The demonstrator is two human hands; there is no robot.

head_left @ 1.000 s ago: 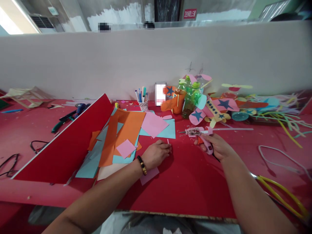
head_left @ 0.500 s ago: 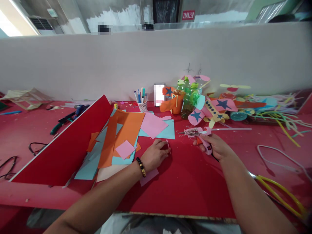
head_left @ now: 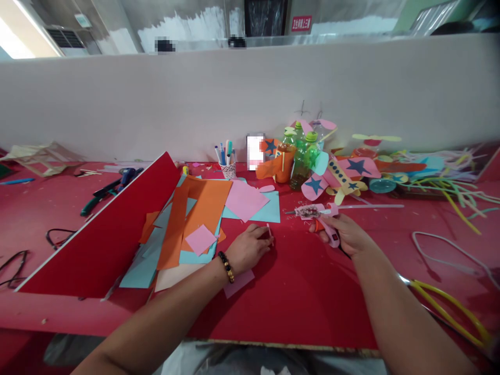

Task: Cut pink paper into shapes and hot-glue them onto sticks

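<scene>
"As the pink glue gun [head_left: 331, 227] is held by its handle in the right hand [head_left: 347, 234], at three o'clock from the middle of the red work board [head_left: 312, 297], how is its nozzle turned?"

"Toward nine o'clock, presumably so that the tip is directed away from the right arm. The right grip is clamped on the handle, with fingers beside the orange trigger [head_left: 319, 225]; whether that is being squeezed cannot be told."

"And the left hand [head_left: 249, 245]?"

"It is rested on the board at about nine o'clock. A small pink strip [head_left: 269, 230] is pinched at the fingertips, so the left grip is together on it. Its upper end is left free, perhaps so that it is not hidden by the fingers. Strip and nozzle are set apart."

"Why are the coloured papers [head_left: 211, 203] overlapped at ten o'clock?"

"Probably so that they can be reached by the left hand while the near part of the board is left for work. Beyond them a tilted red panel [head_left: 109, 239] is seen; its prop cannot be made out."

"What is placed along the white partition [head_left: 156, 99]?"

"Pens are stood in a cup [head_left: 228, 171] at eleven o'clock. Green bottles [head_left: 310, 156] and paper planes [head_left: 344, 177] are grouped on the counter [head_left: 31, 208] at one o'clock, likely to be clear of both arms."
</scene>
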